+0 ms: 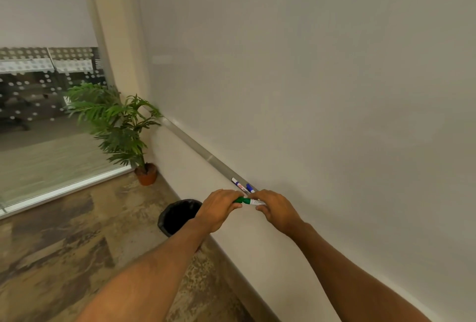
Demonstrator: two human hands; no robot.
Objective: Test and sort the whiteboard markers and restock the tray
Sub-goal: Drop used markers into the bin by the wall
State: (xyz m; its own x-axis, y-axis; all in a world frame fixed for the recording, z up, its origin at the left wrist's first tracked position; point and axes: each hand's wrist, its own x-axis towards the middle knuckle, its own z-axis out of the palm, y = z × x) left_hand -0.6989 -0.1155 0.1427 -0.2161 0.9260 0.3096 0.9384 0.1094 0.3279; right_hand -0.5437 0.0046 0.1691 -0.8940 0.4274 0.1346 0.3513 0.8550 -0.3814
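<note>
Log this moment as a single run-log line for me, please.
green marker: held two-handed | left hand: grips green end | right hand: grips white barrel | tray: two more markers lying | black bin: on floor below

Both my bare arms reach forward from the lower corners and angle inward to meet in front of me. My left hand (219, 209) curls its fingers round the green end of a marker (247, 201), knuckles up. My right hand (277, 208) grips the white barrel, fingers over the top, thumb beneath. The two hands sit just apart.
</note>
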